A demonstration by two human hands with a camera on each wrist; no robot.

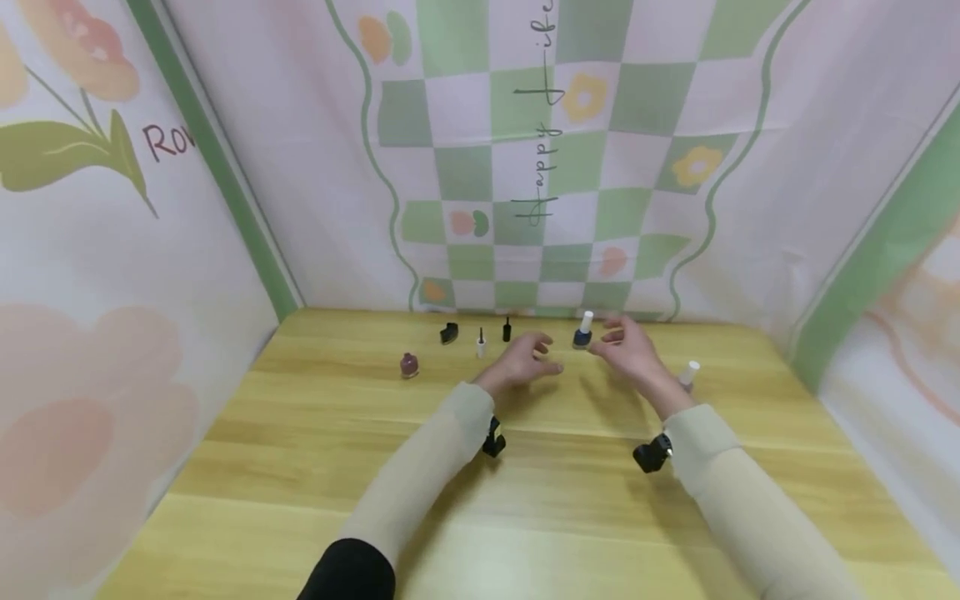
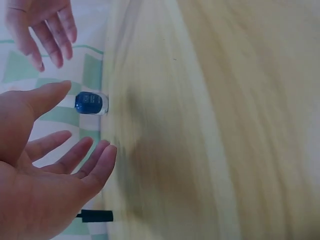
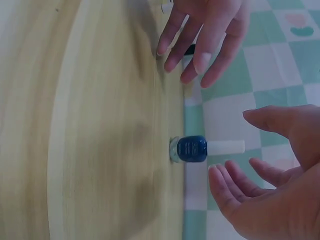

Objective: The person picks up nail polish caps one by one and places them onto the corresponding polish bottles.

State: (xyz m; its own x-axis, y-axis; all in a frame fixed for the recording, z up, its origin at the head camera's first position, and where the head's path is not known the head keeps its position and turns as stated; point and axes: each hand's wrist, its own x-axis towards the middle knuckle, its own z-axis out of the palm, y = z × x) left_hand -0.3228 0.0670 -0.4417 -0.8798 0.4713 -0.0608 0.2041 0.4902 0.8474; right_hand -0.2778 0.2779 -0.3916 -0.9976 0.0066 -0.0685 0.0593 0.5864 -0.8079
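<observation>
Flanks a dark blue bottle (image 1: 582, 337), apparently nail polish, at the upper right of centre in the head view: upright near the far edge of the wooden table (image 1: 300, 500), white cap (image 1: 587, 322) on. Comes at it from the left with the left hand (image 1: 522, 360), thumb and fingers well spread, holding nothing; from the right with the right hand (image 1: 628, 348), also spread wide, just beside the bottle and not gripping it. Fingertip contact impossible to tell from these angles.

Seems best to bring thumb and fingers evenly onto opposite sides of the glass, low down, rather than push from one side and risk tipping it. Worth watching the right wrist, too, with a second white-capped bottle (image 1: 689, 374) partly hidden behind it at right of frame. Likewise advisable to lift the left hand clear of the white brush cap (image 1: 481, 345) and black brush cap (image 1: 507, 330), both standing stem-up at upper centre, probably easy to topple.
</observation>
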